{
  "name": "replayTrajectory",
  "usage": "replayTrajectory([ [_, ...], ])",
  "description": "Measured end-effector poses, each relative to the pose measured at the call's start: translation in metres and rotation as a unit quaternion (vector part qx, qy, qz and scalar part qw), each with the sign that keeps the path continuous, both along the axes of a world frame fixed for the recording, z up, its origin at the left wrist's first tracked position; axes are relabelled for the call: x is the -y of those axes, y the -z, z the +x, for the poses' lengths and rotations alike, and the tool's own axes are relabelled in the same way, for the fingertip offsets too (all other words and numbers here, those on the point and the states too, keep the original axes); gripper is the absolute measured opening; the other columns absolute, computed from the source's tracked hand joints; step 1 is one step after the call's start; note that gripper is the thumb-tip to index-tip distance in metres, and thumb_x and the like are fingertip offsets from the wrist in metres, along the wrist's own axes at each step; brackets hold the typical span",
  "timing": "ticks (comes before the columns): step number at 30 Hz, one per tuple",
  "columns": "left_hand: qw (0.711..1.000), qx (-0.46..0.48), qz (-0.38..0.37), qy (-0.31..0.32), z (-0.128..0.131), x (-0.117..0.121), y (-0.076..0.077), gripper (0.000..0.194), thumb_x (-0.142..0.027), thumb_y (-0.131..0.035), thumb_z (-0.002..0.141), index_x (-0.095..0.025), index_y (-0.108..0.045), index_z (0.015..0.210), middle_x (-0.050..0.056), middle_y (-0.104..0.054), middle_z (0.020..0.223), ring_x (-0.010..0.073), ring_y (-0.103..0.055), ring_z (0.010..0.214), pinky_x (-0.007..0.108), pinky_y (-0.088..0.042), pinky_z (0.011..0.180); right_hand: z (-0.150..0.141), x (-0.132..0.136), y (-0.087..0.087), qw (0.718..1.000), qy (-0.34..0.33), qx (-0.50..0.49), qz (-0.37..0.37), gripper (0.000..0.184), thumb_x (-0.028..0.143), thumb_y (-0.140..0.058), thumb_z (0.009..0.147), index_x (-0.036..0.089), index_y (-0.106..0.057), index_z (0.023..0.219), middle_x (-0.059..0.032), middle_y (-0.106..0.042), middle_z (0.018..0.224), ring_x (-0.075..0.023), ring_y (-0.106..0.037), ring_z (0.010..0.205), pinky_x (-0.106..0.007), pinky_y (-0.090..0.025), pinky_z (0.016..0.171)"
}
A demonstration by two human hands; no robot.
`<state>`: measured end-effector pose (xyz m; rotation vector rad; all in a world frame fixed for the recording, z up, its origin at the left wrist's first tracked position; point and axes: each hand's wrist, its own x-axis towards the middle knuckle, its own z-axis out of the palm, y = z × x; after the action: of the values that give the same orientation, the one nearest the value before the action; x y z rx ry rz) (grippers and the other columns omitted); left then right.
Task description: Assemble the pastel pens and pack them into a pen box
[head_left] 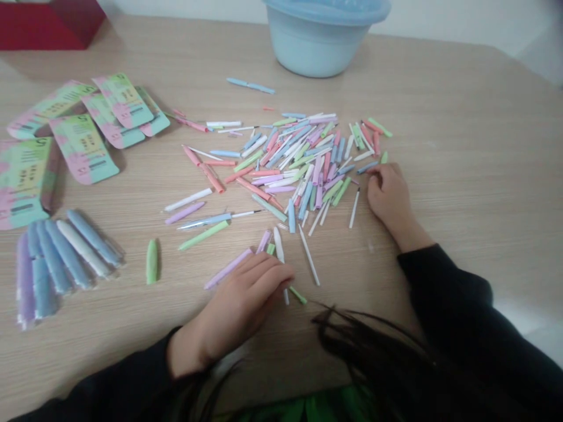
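A loose pile of pastel pen parts (303, 158), with caps, barrels and thin white refills in blue, green, purple, coral and white, spreads over the table. At its right edge my right hand (389, 196) is closed, its fingertips on a small blue pen part (366, 169). Nearer to me, my left hand (244, 302) rests low with its fingers curled together. It partly covers a white pen part (278, 243) and a green one (298, 295); what its fingertips hold, if anything, is hidden. A purple barrel (227, 268) lies beside its knuckles.
Thick blue, white and purple pens (55, 255) lie in a row at the left, near a single green piece (152, 261). Several printed pastel packets (83, 146) sit behind them. A blue basin (319, 44) and a red box (48, 26) stand at the back. Dark hair hangs in front.
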<state>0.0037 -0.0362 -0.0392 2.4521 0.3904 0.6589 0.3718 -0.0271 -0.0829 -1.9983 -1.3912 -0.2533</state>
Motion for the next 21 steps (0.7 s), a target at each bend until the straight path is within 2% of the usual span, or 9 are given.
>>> replayTrajectory([
  [3, 1.0, -0.001, 0.009, -0.007, 0.0, -0.003, 0.0, 0.013, -0.006, -0.052, 0.098, -0.015, -0.06, 0.103, 0.005, -0.067, 0.089, 0.0171, -0.056, 0.082, 0.028, -0.047, 0.079, 0.005, 0.008, -0.009, 0.999, 0.029, -0.036, 0.017, 0.023, 0.01, -0.047, 0.081, 0.021, -0.063, 0.093, -0.0124, -0.067, 0.099, -0.0262, -0.065, 0.086, -0.043, -0.053, 0.079],
  [5, 1.0, 0.008, 0.014, -0.01, -0.001, -0.006, 0.001, 0.013, -0.007, -0.052, 0.099, -0.016, -0.06, 0.103, 0.004, -0.068, 0.089, 0.0167, -0.058, 0.082, 0.028, -0.048, 0.08, 0.01, 0.016, -0.015, 0.998, 0.03, -0.057, -0.004, 0.023, 0.012, -0.05, 0.08, 0.021, -0.065, 0.094, -0.0112, -0.07, 0.099, -0.0235, -0.065, 0.077, -0.039, -0.053, 0.07],
  [8, 0.999, 0.025, 0.013, -0.019, -0.004, -0.008, 0.001, 0.013, -0.009, -0.052, 0.1, -0.017, -0.062, 0.104, 0.004, -0.07, 0.088, 0.0161, -0.062, 0.082, 0.026, -0.05, 0.08, 0.016, 0.021, -0.021, 0.997, 0.007, -0.054, -0.048, 0.019, 0.015, -0.054, 0.079, 0.02, -0.069, 0.09, -0.01, -0.071, 0.097, -0.0205, -0.063, 0.069, -0.037, -0.052, 0.066],
  [11, 0.999, 0.025, 0.014, -0.031, -0.008, -0.01, 0.001, 0.014, -0.011, -0.053, 0.1, -0.017, -0.065, 0.105, 0.003, -0.072, 0.088, 0.0155, -0.065, 0.081, 0.025, -0.052, 0.077, 0.014, 0.013, -0.023, 0.996, -0.028, -0.04, -0.073, 0.017, 0.017, -0.057, 0.08, 0.02, -0.072, 0.088, -0.0087, -0.071, 0.094, -0.0195, -0.063, 0.068, -0.036, -0.052, 0.067],
  [15, 0.998, 0.024, -0.001, -0.058, -0.012, -0.013, 0.001, 0.014, -0.014, -0.055, 0.1, -0.018, -0.067, 0.105, 0.003, -0.075, 0.089, 0.0149, -0.069, 0.083, 0.022, -0.054, 0.075, 0.003, -0.007, -0.022, 0.992, -0.066, -0.004, -0.112, 0.009, 0.026, -0.067, 0.081, 0.019, -0.073, 0.081, -0.0086, -0.069, 0.092, -0.0229, -0.064, 0.08, -0.039, -0.052, 0.079],
  [18, 0.997, 0.015, -0.019, -0.078, -0.013, -0.015, -0.001, 0.013, -0.017, -0.056, 0.101, -0.018, -0.069, 0.105, 0.003, -0.076, 0.092, 0.0146, -0.071, 0.084, 0.022, -0.054, 0.075, -0.009, -0.015, -0.017, 0.988, -0.059, 0.02, -0.139, 0.013, 0.028, -0.065, 0.084, 0.018, -0.07, 0.076, -0.0098, -0.065, 0.089, -0.0259, -0.062, 0.084, -0.042, -0.05, 0.082],
  [21, 0.996, 0.008, -0.022, -0.081, -0.013, -0.014, -0.005, 0.015, -0.018, -0.055, 0.101, -0.017, -0.07, 0.104, 0.004, -0.077, 0.093, 0.0151, -0.071, 0.085, 0.023, -0.054, 0.076, -0.02, -0.014, -0.012, 0.988, -0.035, 0.039, -0.147, 0.017, 0.027, -0.057, 0.09, 0.018, -0.067, 0.079, -0.0139, -0.066, 0.098, -0.0312, -0.061, 0.096, -0.048, -0.046, 0.089],
])
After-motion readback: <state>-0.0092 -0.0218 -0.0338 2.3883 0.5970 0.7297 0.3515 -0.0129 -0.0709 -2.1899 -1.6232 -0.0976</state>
